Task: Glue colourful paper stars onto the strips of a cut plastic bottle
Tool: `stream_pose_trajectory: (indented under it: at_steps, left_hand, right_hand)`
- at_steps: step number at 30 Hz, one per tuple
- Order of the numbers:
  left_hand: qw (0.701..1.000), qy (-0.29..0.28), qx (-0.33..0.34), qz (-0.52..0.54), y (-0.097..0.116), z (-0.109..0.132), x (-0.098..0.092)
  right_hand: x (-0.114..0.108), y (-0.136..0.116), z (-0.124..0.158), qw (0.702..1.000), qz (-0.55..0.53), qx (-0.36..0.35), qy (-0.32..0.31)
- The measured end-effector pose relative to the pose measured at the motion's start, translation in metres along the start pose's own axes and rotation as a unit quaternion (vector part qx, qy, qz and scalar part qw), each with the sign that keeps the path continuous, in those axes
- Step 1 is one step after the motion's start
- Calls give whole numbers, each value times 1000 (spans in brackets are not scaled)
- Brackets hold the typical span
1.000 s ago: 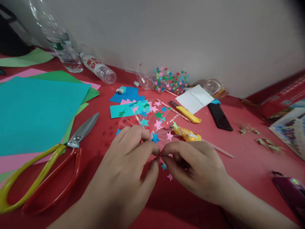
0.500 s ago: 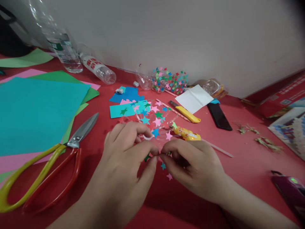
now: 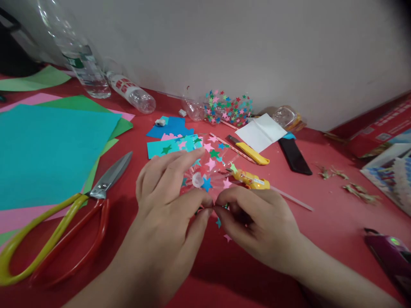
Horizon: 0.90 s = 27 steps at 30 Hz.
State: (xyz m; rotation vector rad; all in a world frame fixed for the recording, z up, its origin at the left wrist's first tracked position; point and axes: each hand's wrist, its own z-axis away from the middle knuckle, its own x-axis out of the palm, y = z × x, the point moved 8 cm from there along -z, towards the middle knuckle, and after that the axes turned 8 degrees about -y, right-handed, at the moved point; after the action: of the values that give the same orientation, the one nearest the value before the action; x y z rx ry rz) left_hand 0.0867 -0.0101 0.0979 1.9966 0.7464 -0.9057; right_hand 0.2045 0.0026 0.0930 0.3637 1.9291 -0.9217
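My left hand [image 3: 167, 214] and my right hand [image 3: 257, 222] meet at the middle of the red table [image 3: 321, 214]. Their fingertips pinch together on the near edge of a clear plastic bottle piece [image 3: 208, 171] cut into strips and covered with small paper stars. The left index finger stretches over the piece's top. A few loose stars [image 3: 218, 222] lie under the fingertips. A yellow glue tool [image 3: 252, 179] lies just behind my right hand.
Scissors [image 3: 64, 218] with yellow and red handles lie at the left on coloured paper sheets [image 3: 48, 149]. Clear bottles [image 3: 128, 92], another star-covered bottle piece [image 3: 227, 107], a yellow utility knife [image 3: 250, 153], white paper [image 3: 261, 131] and a black bar [image 3: 293, 156] lie behind. A purple device [image 3: 390, 252] sits right.
My left hand has lifted and tilted the star-covered piece toward me, so its white neck ring now shows. The left index finger has stretched out over it. My right hand stayed pinched.
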Motion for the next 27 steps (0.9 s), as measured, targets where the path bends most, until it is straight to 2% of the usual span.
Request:
stream_pose_trajectory:
  at_steps: [8, 14, 27]
  left_hand:
    - [1000, 5, -1, 7, -1, -1, 0]
    - [1000, 5, -18, 20, -6, -1, -1]
    - [999, -5, -33, 19, -11, -4, 3]
  right_hand:
    - [-1, 0, 1, 1000, 0, 5, -4]
    - [-9, -2, 2, 999, 9, 0, 31]
    - [-24, -3, 0, 997, 49, -2, 58]
